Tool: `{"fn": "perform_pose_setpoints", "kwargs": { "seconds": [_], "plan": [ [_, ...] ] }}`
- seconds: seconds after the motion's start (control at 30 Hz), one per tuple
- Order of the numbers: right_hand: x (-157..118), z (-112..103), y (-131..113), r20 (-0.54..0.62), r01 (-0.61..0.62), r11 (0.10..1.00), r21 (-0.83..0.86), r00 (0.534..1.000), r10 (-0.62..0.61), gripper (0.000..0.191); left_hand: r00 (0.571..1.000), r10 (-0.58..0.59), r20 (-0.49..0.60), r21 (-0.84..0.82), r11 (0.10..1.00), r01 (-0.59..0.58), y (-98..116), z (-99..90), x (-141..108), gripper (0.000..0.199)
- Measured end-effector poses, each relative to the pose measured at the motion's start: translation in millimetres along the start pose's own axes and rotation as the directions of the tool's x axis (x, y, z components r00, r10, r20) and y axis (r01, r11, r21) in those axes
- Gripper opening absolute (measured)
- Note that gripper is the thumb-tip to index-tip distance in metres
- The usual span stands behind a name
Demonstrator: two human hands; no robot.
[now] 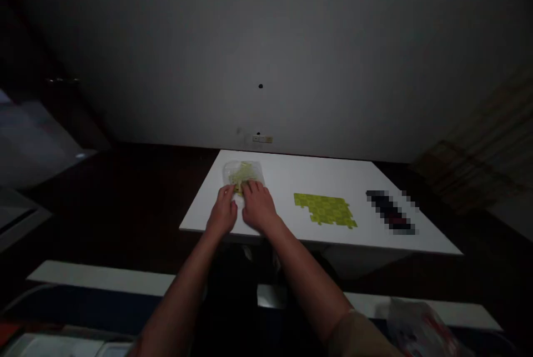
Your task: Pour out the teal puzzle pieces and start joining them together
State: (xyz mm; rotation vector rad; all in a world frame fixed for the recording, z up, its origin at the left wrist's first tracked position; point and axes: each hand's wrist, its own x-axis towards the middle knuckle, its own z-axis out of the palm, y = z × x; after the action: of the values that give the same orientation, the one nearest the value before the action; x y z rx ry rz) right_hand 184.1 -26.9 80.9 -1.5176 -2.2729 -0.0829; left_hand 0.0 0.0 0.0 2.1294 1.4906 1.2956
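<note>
A clear plastic bag [255,169] with yellow-green puzzle pieces inside lies at the left part of the white table. My left hand [224,211] is closed at the near left side of its opening, thumb and fingers drawn together on the plastic. Beside it, my right hand [259,206] is bent over the near right side of the bag, its fingers curled onto the plastic. Whether a loose piece is between the fingers is too small and dim to tell. Right of my hands, a partly joined yellow-green puzzle [327,210] lies flat with stepped, knobbed edges.
The white table [291,171] stands before a grey wall with a socket strip [262,139]. A dark pixelated object [390,212] lies on its right part. Nearer to me is a white ledge [104,279], with another plastic bag [420,326] at lower right.
</note>
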Motion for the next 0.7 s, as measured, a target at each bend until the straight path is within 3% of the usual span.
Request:
{"fn": "perform_pose_setpoints", "kwargs": {
  "seconds": [0.07,0.17,0.27,0.37,0.43,0.53,0.63,0.7],
  "plan": [
    [-2.6,0.0,-0.5,0.027,0.024,0.999,0.03,0.999,-0.025,0.059,1.0,0.003,-0.013,0.005,1.0,-0.003,-1.7,0.4,1.7,0.066],
    [-45.7,-2.0,25.4,0.058,-0.001,0.997,0.073,0.998,-0.003,0.039,1.0,-0.005,-0.022,0.028,1.0,0.006,-4.8,-2.6,2.4,0.059],
    [-101.8,-11.8,81.8,-0.014,-0.199,0.98,0.005,0.98,0.199,0.038,0.997,-0.005,-0.081,0.094,0.995,0.012,-2.6,-8.9,-3.1,0.042],
    [-146.6,-18.1,143.6,-0.227,-0.421,0.904,-0.076,0.89,0.395,0.048,0.987,0.101,-0.124,0.185,0.98,-0.077,20.5,-2.4,-13.2,0.025],
    [-166.1,-15.9,172.6,-0.311,-0.476,0.878,-0.059,0.844,0.437,0.055,0.975,0.223,0.015,0.17,0.96,-0.222,51.4,17.3,-17.2,0.025],
    [-181.6,-13.3,190.5,-0.217,-0.379,0.923,-0.061,0.908,0.358,0.054,0.874,0.365,0.319,0.022,0.92,-0.392,107.9,63.9,-11.9,0.04],
    [-190.4,-24.0,190.2,-0.011,-0.309,0.946,-0.098,0.951,0.309,0.061,0.849,0.332,0.411,-0.026,0.935,-0.354,148.7,108.8,4.1,0.065],
    [-198.5,-36.2,188.7,0.07,-0.239,0.965,-0.104,0.966,0.247,0.063,0.831,0.301,0.468,-0.02,0.943,-0.331,158.2,129.6,14.2,0.07]
  ]
}}
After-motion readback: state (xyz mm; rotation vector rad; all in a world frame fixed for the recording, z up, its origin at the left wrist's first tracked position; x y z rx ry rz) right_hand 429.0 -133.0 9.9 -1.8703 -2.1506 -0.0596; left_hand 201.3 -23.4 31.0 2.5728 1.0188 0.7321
